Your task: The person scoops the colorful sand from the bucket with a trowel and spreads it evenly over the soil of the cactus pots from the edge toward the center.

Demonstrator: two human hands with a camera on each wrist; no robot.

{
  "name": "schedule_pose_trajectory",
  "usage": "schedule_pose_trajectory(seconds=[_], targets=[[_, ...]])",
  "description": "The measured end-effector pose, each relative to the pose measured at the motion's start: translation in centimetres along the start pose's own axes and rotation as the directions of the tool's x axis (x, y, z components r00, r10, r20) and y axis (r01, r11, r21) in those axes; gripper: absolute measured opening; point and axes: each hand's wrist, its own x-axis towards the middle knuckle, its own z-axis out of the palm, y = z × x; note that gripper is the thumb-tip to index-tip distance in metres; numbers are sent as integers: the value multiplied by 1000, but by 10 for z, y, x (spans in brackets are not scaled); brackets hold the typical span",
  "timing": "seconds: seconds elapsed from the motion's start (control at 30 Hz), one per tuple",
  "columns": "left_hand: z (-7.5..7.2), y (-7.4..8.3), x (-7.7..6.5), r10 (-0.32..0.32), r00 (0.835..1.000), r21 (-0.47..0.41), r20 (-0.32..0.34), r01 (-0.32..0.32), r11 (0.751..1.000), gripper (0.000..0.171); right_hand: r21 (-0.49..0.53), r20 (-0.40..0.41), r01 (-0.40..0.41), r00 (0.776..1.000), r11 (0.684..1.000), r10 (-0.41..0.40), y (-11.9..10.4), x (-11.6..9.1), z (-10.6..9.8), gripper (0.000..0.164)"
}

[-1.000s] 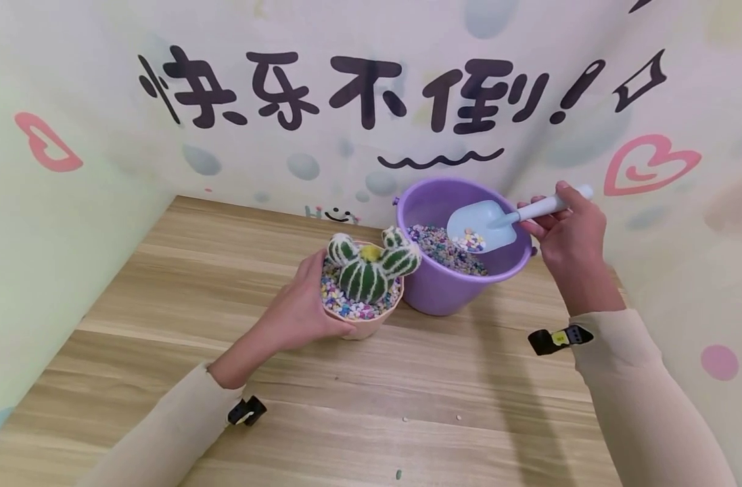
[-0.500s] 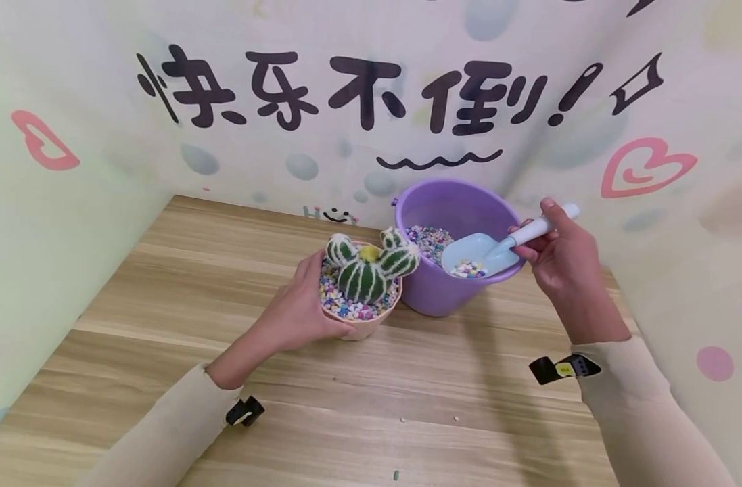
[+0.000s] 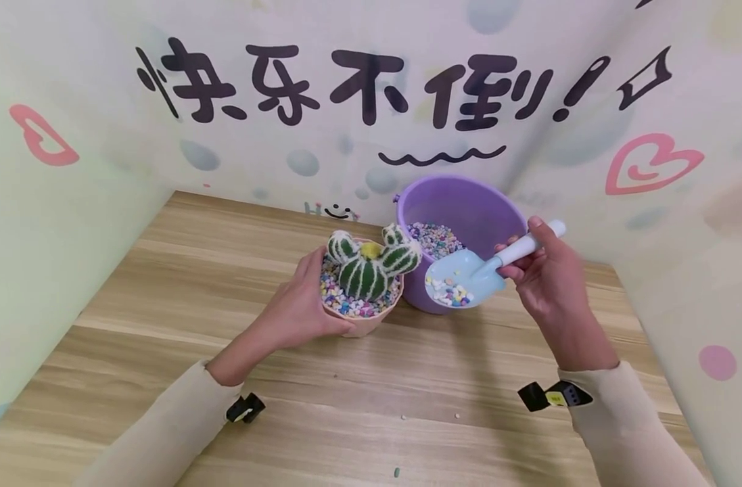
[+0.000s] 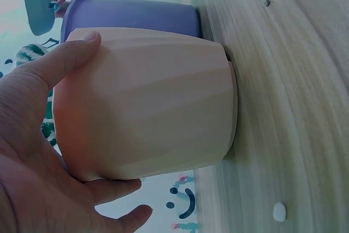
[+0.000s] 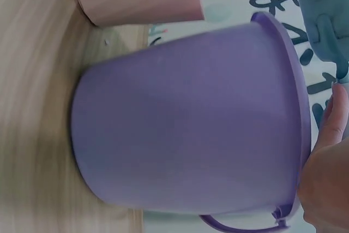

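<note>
My left hand [image 3: 294, 301] grips a pale peach flowerpot [image 4: 147, 102] by its side, thumb and fingers spread round the rim. In the pot a green toy cactus [image 3: 366, 274] with white stripes and a yellow top stands in multicoloured pebbles. My right hand [image 3: 550, 281] holds the white handle of a light blue scoop shovel [image 3: 468, 274], whose blade carries a small heap of pebbles. The blade is over the near rim of a purple bucket [image 5: 191, 124], to the right of the cactus. More coloured pebbles [image 3: 434, 238] lie inside the bucket.
The pot and bucket stand side by side on a wooden table [image 3: 273, 419], against a printed cloth backdrop [image 3: 273, 162]. A few stray pebbles lie on the tabletop, including a green one [image 3: 397, 472] near the front. Cloth also hangs at both sides.
My right hand has brought the shovel with pebbles out of the bucket, toward the left and nearer to me, over the rim. The left hand and pot have stayed in place.
</note>
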Motion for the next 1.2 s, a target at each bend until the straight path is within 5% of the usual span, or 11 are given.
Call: schedule_pose_trajectory(seconds=[0.27, 0.67, 1.2], targets=[[0, -1, 1, 3, 1000, -4, 0, -3, 1000, 134, 19, 84, 31, 996, 999, -32, 14, -9, 2, 26], [0, -1, 1, 1, 1000, -3, 1, -1, 1000, 134, 23, 71, 57, 996, 998, -59, 26, -23, 6, 23], [0, -3, 2, 2, 1000, 5, 3, -2, 1000, 135, -49, -78, 230, 969, 972, -234, 48, -35, 9, 22]])
